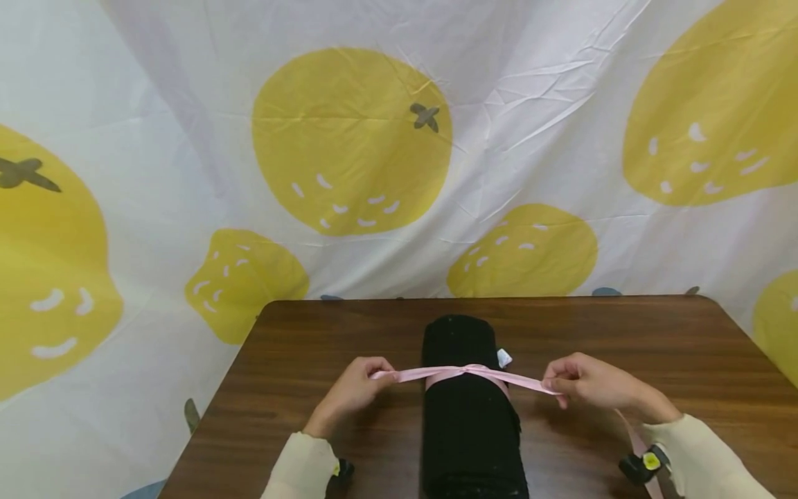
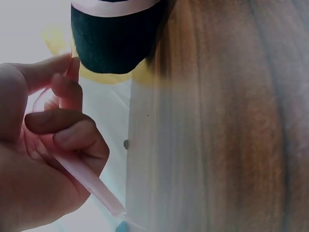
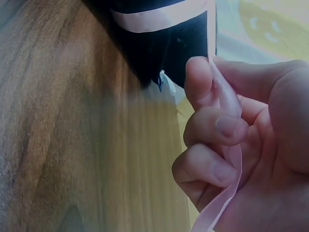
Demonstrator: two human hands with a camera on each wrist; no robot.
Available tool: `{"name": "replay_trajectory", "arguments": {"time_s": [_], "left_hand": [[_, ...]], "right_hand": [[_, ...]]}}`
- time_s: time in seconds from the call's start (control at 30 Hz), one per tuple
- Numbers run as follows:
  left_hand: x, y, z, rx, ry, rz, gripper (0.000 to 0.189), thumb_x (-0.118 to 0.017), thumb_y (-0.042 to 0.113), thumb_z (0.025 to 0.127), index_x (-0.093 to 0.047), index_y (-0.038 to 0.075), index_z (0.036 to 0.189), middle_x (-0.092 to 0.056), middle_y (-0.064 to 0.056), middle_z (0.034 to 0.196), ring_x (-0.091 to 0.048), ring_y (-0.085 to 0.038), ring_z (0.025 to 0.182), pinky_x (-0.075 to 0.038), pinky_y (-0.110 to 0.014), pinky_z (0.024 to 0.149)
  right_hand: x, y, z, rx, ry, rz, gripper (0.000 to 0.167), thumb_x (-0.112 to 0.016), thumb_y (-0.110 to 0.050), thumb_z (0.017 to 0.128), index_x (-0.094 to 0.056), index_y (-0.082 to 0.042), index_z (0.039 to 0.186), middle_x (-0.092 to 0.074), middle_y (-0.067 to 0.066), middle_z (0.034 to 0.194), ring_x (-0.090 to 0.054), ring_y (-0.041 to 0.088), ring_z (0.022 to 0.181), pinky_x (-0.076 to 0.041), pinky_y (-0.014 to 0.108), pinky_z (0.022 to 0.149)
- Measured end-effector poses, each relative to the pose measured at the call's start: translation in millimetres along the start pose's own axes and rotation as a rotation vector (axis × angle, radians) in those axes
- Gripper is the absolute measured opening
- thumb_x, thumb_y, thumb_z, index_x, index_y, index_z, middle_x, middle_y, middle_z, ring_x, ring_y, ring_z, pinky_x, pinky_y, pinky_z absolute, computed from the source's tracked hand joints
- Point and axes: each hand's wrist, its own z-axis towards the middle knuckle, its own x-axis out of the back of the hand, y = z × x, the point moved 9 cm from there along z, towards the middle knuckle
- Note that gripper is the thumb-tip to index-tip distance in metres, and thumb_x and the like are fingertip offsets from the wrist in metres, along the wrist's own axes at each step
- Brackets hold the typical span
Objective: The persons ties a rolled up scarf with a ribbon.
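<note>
A rolled black cloth (image 1: 470, 430) lies lengthwise on the table with a pink ribbon (image 1: 445, 372) wrapped around its upper part. The ribbon's two ends cross in a knot on top of the roll and stretch out sideways. To the left of the roll, my left hand (image 1: 358, 384) pinches one end between thumb and fingers. My right hand (image 1: 592, 382) grips the other end on the right side. In the right wrist view the ribbon (image 3: 228, 92) runs through the curled fingers and trails below the palm. A tail of ribbon (image 2: 91, 186) also hangs from the left hand.
The brown wooden table (image 1: 312, 333) ends at a straight back edge. Behind it hangs a white curtain (image 1: 530, 41) printed with yellow fruit. A small white tag (image 1: 504, 357) sticks out from the roll's right side. Loose ribbon (image 1: 634, 436) falls beside the right wrist.
</note>
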Motion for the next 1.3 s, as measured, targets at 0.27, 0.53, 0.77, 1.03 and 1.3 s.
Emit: {"name": "replay_trajectory", "arguments": {"time_s": [0.27, 0.53, 0.77, 1.03, 1.3], "left_hand": [[7.2, -2.8, 0.3, 0.044, -0.052, -0.047, 0.018, -0.071, 0.028, 0.092, -0.075, 0.011, 0.091, -0.056, -0.001, 0.072, -0.049, -0.016, 0.070, -0.041, -0.029, 0.063], [10.5, -4.9, -4.9, 0.090, -0.143, -0.140, 0.025, -0.070, 0.026, 0.093, -0.073, 0.001, 0.092, -0.062, -0.012, 0.073, -0.045, -0.014, 0.061, -0.036, -0.025, 0.055], [16.1, -8.1, -9.6, 0.089, -0.216, -0.138, 0.030, -0.069, 0.025, 0.093, -0.071, -0.004, 0.095, -0.059, -0.001, 0.067, -0.041, -0.009, 0.055, -0.033, -0.021, 0.050], [24.6, -20.3, -13.3, 0.104, -0.260, -0.163, 0.030, -0.068, 0.025, 0.094, -0.070, -0.005, 0.097, -0.058, 0.000, 0.069, -0.044, -0.010, 0.057, -0.036, -0.021, 0.052], [33.4, -28.3, -15.3, 0.123, -0.249, -0.189, 0.030, -0.068, 0.023, 0.094, -0.068, -0.007, 0.098, -0.057, 0.001, 0.067, -0.045, -0.013, 0.059, -0.037, -0.023, 0.054]], "right_hand": [[6.3, -8.5, -2.7, 0.006, -0.022, 0.046, 0.020, -0.049, -0.004, 0.102, -0.063, 0.009, 0.098, -0.057, 0.021, 0.065, -0.042, 0.010, 0.050, -0.033, 0.022, 0.042], [10.5, -14.8, -10.1, -0.003, -0.071, 0.071, 0.014, -0.055, -0.006, 0.099, -0.066, 0.002, 0.096, -0.053, 0.027, 0.065, -0.033, 0.008, 0.044, -0.023, 0.024, 0.036], [20.1, -17.7, -22.5, 0.013, -0.093, 0.045, 0.014, -0.053, -0.004, 0.100, -0.067, -0.005, 0.096, -0.055, 0.029, 0.068, -0.037, 0.013, 0.043, -0.028, 0.025, 0.035], [28.5, -17.0, -37.7, 0.024, -0.153, 0.086, 0.019, -0.046, -0.001, 0.102, -0.064, -0.001, 0.101, -0.055, 0.030, 0.073, -0.041, 0.038, 0.053, -0.042, 0.029, 0.042], [42.0, -4.7, -46.2, -0.011, -0.143, 0.133, 0.022, -0.041, -0.001, 0.104, -0.062, 0.003, 0.102, -0.056, 0.023, 0.073, -0.033, 0.040, 0.056, -0.034, 0.034, 0.041]]}}
